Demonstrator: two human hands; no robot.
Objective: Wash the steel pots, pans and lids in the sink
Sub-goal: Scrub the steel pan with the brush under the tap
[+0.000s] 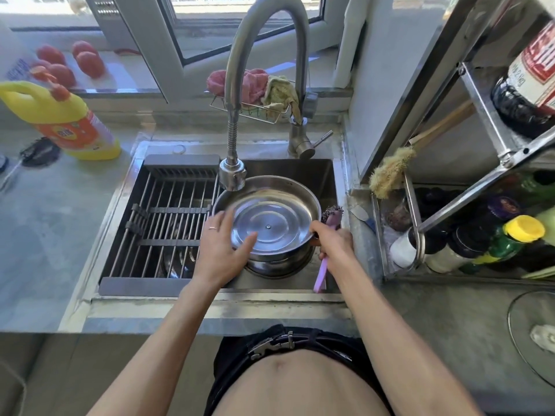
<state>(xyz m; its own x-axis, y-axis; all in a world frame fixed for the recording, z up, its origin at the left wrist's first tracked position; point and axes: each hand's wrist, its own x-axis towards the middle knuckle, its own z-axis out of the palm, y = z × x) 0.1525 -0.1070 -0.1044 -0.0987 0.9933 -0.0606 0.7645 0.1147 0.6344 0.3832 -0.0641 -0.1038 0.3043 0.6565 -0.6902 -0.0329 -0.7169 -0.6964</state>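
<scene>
Down over the sink (300,168) both forearms reach in from the bottom of the view, converging on a steel pot (288,250) that sits in the right half of the basin. The left hand (223,243) comes in from the lower left, palm down, its fingers (246,240) straight and spread, resting on the near-left edge of a steel lid (268,228). A ring shows on one finger. The lid lies inside the pot's mouth with its concave underside up, its centre rivet facing the camera, tilted slightly so its far rim sits against the pot's far wall.

The right hand (332,241) comes in from the lower right, curled round the pot's right-side handle and, together with it, the pink handle of a scrubbing brush (329,235). The brush's long axis runs near to far: its dark bristled head points away, beyond the knuckles, and the pink tail points back toward the person at the sink's front edge.

The faucet (232,172) head hangs just above the pot's far-left rim. A drying rack (168,217) spans the sink's left half. A yellow detergent bottle (64,121) stands on the desk (51,220) to the left.
</scene>
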